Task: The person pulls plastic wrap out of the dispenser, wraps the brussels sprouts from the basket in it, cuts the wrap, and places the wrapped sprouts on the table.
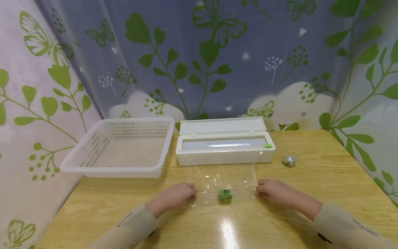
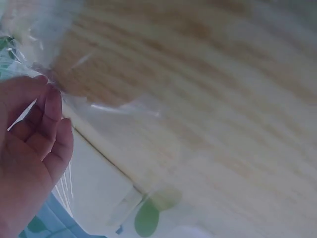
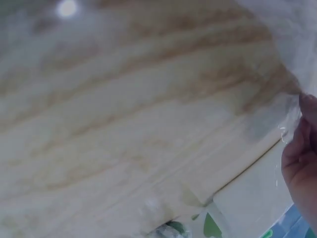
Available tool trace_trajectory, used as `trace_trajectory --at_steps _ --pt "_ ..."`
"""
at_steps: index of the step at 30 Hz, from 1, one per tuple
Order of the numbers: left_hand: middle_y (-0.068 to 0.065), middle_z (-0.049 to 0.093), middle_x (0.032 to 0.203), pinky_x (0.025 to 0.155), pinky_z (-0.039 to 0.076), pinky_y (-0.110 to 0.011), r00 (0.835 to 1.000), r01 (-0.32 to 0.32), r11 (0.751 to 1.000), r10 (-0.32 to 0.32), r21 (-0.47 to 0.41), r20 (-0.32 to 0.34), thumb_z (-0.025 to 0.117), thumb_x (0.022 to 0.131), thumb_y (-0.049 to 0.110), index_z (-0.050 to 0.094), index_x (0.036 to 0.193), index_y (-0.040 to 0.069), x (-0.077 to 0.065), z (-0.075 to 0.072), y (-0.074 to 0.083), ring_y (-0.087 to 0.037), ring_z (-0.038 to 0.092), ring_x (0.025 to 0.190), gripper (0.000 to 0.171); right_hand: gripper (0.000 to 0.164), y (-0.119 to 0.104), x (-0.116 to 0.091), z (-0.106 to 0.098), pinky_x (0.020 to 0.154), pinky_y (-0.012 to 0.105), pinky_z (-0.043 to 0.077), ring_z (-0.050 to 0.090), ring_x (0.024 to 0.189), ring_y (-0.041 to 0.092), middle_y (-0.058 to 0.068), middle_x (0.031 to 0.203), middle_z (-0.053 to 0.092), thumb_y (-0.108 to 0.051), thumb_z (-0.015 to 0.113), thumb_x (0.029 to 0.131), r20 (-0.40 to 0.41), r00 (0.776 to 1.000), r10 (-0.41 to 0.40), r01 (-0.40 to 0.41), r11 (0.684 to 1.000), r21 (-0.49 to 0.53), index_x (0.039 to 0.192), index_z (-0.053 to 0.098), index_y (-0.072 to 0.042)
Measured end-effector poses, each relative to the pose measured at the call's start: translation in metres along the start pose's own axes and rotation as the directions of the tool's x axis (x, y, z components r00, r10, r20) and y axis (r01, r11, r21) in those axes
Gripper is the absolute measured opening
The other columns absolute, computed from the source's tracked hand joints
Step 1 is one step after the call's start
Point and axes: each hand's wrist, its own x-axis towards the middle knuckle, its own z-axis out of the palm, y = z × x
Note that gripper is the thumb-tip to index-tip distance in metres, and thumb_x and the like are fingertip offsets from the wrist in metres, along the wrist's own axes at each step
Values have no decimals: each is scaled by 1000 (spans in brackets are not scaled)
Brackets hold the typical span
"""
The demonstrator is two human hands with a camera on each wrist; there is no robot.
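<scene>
A sheet of clear cling film (image 1: 214, 178) stretches from the white dispenser box (image 1: 225, 158) toward me. My left hand (image 1: 176, 195) pinches its left corner between thumb and fingers, which the left wrist view shows up close. At the opposite corner, my right hand (image 1: 276, 193) grips the film (image 3: 292, 111) with curled fingers, partly cut off in the right wrist view. Between the hands sits a small round green thing (image 1: 225, 196), overlapped by the film's near edge. The box's lid (image 1: 222, 126) stands raised, showing the film roll (image 1: 224, 144) inside.
A white slotted plastic basket (image 1: 112, 169) stands on the left of the wooden table (image 1: 264, 224). Right of the box lies a small silvery crumpled lump (image 1: 290, 160). A green clip-like piece (image 1: 268, 146) sits on the box's right end. Patterned curtains (image 1: 192, 69) hang behind the table.
</scene>
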Motion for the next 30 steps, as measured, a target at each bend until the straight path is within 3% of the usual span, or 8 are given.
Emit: trace_trajectory --at_steps 5,9,11,14,17,20,23,30 --pt "9 39 71 52 36 -16 996 67 998 -66 -7 59 64 78 29 51 74 15 -1 -1 5 -5 39 60 19 15 0 -4 1 54 20 40 40 63 1 -12 71 42 -8 65 75 5 997 -70 70 997 12 74 53 -16" --pt "6 42 71 53 39 -19 999 41 999 -41 33 -13 60 83 19 55 76 12 -2 0 6 -6 41 59 11 19 2 -5 4 56 20 40 41 67 3 -10 75 43 -2 65 72 -86 984 -157 154 987 -41 72 52 -15" --pt "5 44 70 55 41 -20 998 34 999 -33 23 -51 56 84 13 55 75 12 -2 2 4 -7 43 60 10 19 3 -5 4 58 20 41 42 69 3 -9 78 44 2 61 72 -104 982 -157 157 988 -7 72 52 -14" --pt "7 46 68 58 42 -22 997 45 997 -49 -62 -65 56 85 11 53 72 13 -4 5 -2 -7 45 61 13 18 2 -8 2 55 20 41 42 67 1 -10 76 46 3 55 76 -65 995 -71 81 983 167 75 50 -14" --pt "9 48 68 60 43 -24 995 78 983 -88 -165 -53 55 86 12 51 73 15 -6 6 -8 -6 46 63 14 15 2 -11 -1 48 18 38 38 58 -2 -13 67 43 0 50 85 -10 999 31 -26 943 331 79 48 -13" --pt "9 50 70 61 42 -25 990 119 964 -132 -239 -39 54 88 14 52 76 15 -7 6 -12 -6 46 63 11 13 2 -12 -1 43 18 35 37 52 -2 -13 61 43 -2 46 90 19 996 85 -85 903 421 81 46 -12" --pt "8 52 71 60 42 -25 984 157 947 -173 -281 -34 53 88 14 54 78 15 -6 7 -15 -6 46 63 11 11 1 -11 -2 43 19 37 41 52 -1 -10 61 46 -1 44 90 24 992 121 -118 884 452 82 47 -8" --pt "3 54 70 58 42 -27 960 229 914 -268 -335 -76 54 86 9 55 78 10 2 7 -19 -9 48 63 8 12 2 -5 -5 51 22 38 41 61 4 -6 69 45 1 49 86 -47 970 239 -204 903 378 78 50 -8"
